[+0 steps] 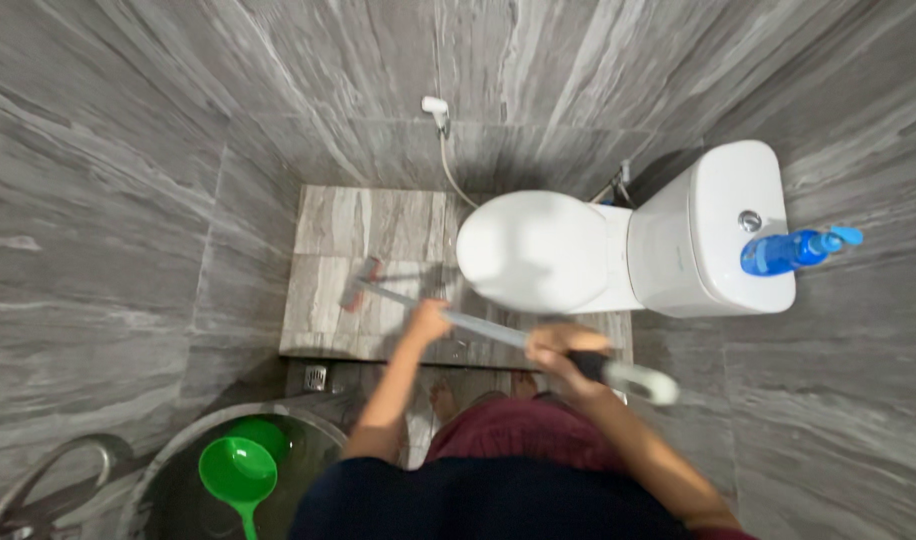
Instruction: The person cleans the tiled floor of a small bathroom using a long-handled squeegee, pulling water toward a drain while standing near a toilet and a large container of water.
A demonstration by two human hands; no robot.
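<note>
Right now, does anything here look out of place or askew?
Only the blue bottle: it lies on its side on the tank lid, near the edge. Both hands grip the brush handle; lid shut, no visible spill.

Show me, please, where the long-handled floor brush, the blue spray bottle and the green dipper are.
long-handled floor brush point(361, 283), head view, on the brush head resting on the floor tiles.
blue spray bottle point(778, 253), head view, on the bottle body lying on the toilet tank lid.
green dipper point(237, 469), head view, on the bowl inside the metal basin.
</note>
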